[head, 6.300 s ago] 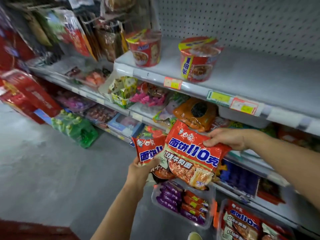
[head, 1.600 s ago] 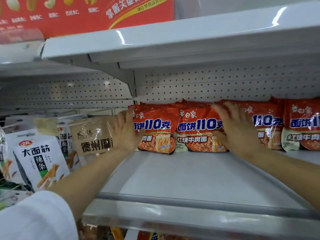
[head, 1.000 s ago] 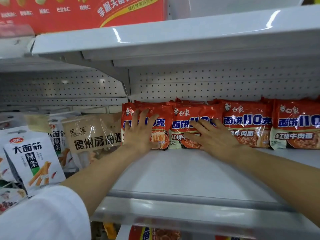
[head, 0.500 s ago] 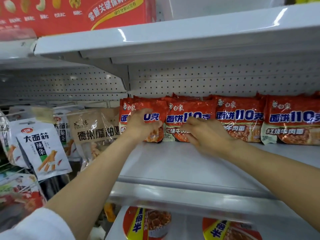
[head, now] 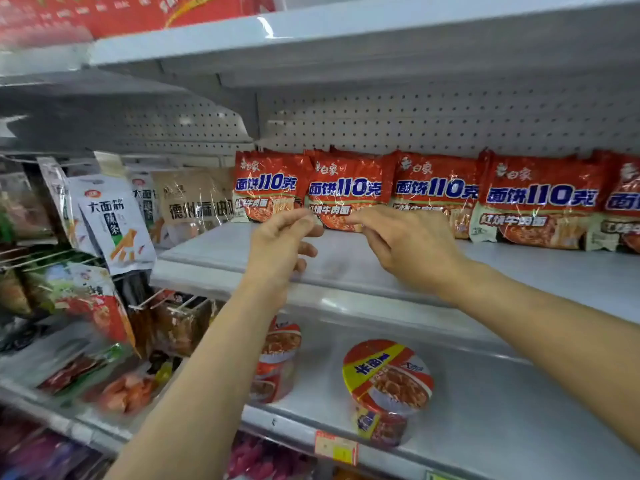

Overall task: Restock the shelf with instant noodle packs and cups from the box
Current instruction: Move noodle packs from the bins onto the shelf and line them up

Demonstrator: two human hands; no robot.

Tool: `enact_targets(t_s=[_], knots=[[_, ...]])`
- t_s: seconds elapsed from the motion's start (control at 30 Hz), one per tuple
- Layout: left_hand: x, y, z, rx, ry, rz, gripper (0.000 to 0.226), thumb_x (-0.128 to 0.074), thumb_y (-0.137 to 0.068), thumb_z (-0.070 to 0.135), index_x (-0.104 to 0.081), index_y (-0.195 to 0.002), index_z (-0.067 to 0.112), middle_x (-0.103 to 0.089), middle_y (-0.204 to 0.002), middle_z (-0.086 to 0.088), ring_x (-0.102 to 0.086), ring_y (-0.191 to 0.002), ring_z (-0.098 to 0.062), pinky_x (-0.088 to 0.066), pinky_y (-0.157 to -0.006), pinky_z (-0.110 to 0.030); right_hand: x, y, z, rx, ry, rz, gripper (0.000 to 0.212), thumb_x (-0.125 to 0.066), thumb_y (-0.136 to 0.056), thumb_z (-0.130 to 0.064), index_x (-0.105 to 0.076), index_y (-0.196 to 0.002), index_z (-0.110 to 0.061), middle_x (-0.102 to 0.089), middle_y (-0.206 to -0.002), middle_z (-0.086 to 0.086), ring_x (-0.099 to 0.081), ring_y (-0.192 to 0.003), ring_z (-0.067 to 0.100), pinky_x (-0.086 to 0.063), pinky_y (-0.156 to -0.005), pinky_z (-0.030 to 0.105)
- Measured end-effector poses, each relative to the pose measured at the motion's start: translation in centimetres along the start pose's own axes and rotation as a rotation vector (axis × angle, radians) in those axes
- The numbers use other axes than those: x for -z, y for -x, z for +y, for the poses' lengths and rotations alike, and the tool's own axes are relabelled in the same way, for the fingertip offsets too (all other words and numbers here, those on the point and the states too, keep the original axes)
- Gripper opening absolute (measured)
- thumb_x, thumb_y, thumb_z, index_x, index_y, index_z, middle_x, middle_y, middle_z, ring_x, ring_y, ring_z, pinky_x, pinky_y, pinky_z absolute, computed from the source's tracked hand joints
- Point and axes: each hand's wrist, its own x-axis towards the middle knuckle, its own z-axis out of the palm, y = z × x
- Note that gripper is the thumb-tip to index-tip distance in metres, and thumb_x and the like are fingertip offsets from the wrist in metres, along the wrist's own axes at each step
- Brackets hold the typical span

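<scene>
Several red instant noodle packs (head: 349, 188) stand in a row against the pegboard at the back of the grey upper shelf (head: 540, 271). My left hand (head: 280, 244) hovers over the shelf just in front of the two leftmost packs, fingers loosely curled and holding nothing. My right hand (head: 408, 244) is beside it, fingers relaxed and pointing left, also holding nothing. Two noodle cups (head: 388, 386) stand on the lower shelf (head: 512, 420); my left forearm partly hides the left cup (head: 277, 358).
Hanging snack bags (head: 114, 220) fill the bay to the left, with more packets (head: 86, 303) on hooks and trays below. A shelf overhead carries a red carton (head: 138, 12). Price tags (head: 334, 446) sit on the lower shelf's front edge.
Both hands have let go of the two leftmost noodle packs and drawn back from them toward me. The view has tilted down, bringing the lower shelf and its cups into sight.
</scene>
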Motion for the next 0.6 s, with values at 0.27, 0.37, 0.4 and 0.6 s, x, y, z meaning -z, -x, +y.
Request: enact_targets(t_s=[0.27, 0.37, 0.4, 0.6], knots=[[-3.9, 11.5, -4.1, 0.115, 0.125, 0.074, 0.010, -0.059, -0.096, 0.016, -0.068, -0.097, 0.021, -0.072, -0.078, 0.003, -0.054, -0.050, -0.007, -0.034, -0.050, -0.022, 5.5, 10.0, -2.2, 0.114, -0.161, -0.024, 0.026, -0.048, -0.091, -0.025, -0.072, -0.102, -0.023, -0.075, -0.088, -0.004, -0.064, -0.053, 0.028, -0.048, -0.043, 0.034], [-4.8, 15.9, -6.6, 0.195, 0.097, 0.107, 0.011, -0.058, -0.096, 0.014, -0.066, -0.094, 0.021, -0.070, -0.076, 0.002, -0.053, -0.047, -0.006, -0.034, -0.047, -0.021, 6.3, 14.7, -2.9, 0.147, -0.229, -0.108, 0.027, -0.048, -0.089, -0.028, -0.072, -0.102, -0.022, -0.075, -0.090, -0.004, -0.064, -0.054, 0.029, -0.050, -0.044, 0.033], [-4.8, 17.3, -7.3, 0.230, 0.081, 0.116, 0.011, -0.057, -0.097, 0.014, -0.065, -0.095, 0.021, -0.070, -0.076, 0.002, -0.053, -0.047, -0.006, -0.034, -0.047, -0.021, 6.5, 16.2, -3.2, 0.143, -0.253, -0.129, 0.028, -0.049, -0.088, -0.029, -0.073, -0.101, -0.023, -0.075, -0.090, -0.005, -0.064, -0.054, 0.027, -0.048, -0.044, 0.029], [-4.0, 22.7, -11.4, 0.448, 0.097, 0.161, 0.009, -0.054, -0.098, 0.015, -0.063, -0.097, 0.015, -0.069, -0.077, -0.001, -0.052, -0.045, -0.007, -0.036, -0.044, -0.020, 6.0, 23.7, -5.0, 0.033, -0.413, -0.328, 0.027, -0.047, -0.088, -0.029, -0.072, -0.098, -0.029, -0.075, -0.091, -0.011, -0.069, -0.064, 0.020, -0.045, -0.045, 0.026]])
